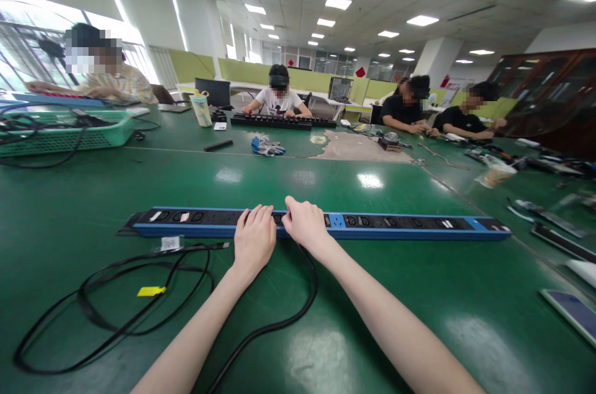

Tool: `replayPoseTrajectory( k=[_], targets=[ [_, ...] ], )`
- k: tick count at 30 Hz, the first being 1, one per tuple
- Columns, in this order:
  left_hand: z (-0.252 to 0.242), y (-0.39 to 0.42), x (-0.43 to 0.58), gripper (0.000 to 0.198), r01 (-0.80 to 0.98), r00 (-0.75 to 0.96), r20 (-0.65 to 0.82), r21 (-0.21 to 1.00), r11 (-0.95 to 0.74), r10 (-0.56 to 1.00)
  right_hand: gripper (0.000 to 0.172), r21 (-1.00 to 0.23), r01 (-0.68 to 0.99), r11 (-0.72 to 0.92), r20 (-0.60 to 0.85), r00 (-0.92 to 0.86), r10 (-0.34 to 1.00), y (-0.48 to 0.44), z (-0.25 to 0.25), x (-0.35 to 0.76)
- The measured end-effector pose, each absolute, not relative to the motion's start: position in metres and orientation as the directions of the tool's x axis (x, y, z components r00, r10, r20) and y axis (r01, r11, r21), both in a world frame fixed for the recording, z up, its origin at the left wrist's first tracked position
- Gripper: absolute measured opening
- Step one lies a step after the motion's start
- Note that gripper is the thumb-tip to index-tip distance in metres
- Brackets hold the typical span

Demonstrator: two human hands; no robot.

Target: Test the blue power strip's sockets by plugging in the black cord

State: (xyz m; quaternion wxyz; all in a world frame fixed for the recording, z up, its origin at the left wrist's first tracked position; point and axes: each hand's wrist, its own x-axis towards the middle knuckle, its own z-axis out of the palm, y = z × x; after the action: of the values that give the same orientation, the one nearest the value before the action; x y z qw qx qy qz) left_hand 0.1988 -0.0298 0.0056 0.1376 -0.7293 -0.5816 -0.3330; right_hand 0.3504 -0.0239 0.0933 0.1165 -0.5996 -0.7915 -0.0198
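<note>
The strip (410, 232) runs left-right mid-frame; left hand (255, 237) rests extended fingers on it, right hand (305, 224) curls its fingers by the cable (279, 324), hold unclear.

The left hand (255, 237) and right hand (305, 225) cover sockets midway along the power strip (405, 234). On the strip's near side, a black cord (279, 324) has its upper end hidden under the right hand's grip; print on the white label (170, 243) is unreadable. Beyond the strip's left end, the view's edge crops a green basket (112, 131).
</note>
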Motion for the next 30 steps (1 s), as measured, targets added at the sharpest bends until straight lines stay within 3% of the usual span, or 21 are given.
replayPoseTrajectory(
  k=[4,12,15,18,20,22,26,30],
  targets=[
    [0.004,-0.029,0.199,0.050,0.939,0.104,0.649,0.185,-0.289,0.754,0.026,-0.120,0.951,0.286,0.244,-0.251,0.937,-0.027,0.088,0.350],
    [0.005,-0.030,0.199,0.050,0.941,0.111,0.637,0.179,-0.286,0.763,0.019,-0.203,0.936,0.288,0.294,-0.222,0.930,-0.021,0.080,0.358],
    [0.005,-0.030,0.199,0.051,0.940,0.111,0.644,0.179,-0.290,0.757,0.015,-0.311,0.884,0.350,0.298,-0.258,0.919,-0.014,0.080,0.368],
    [0.005,-0.029,0.198,0.051,0.938,0.111,0.641,0.184,-0.293,0.759,0.021,-0.512,0.761,0.399,0.165,-0.368,0.915,0.000,0.086,0.382],
    [0.005,-0.030,0.199,0.051,0.938,0.105,0.635,0.193,-0.289,0.765,0.024,-0.574,0.714,0.400,0.104,-0.420,0.901,0.006,0.091,0.388],
    [0.005,-0.030,0.199,0.051,0.938,0.099,0.631,0.199,-0.285,0.769,0.021,-0.510,0.749,0.423,0.145,-0.409,0.901,0.005,0.095,0.388],
    [0.005,-0.029,0.199,0.051,0.938,0.098,0.637,0.198,-0.285,0.765,0.009,-0.266,0.881,0.390,0.253,-0.327,0.911,-0.008,0.095,0.374],
    [0.005,-0.030,0.199,0.051,0.935,0.104,0.638,0.198,-0.294,0.763,0.013,-0.184,0.920,0.346,0.244,-0.298,0.923,-0.019,0.090,0.362]
  ],
)
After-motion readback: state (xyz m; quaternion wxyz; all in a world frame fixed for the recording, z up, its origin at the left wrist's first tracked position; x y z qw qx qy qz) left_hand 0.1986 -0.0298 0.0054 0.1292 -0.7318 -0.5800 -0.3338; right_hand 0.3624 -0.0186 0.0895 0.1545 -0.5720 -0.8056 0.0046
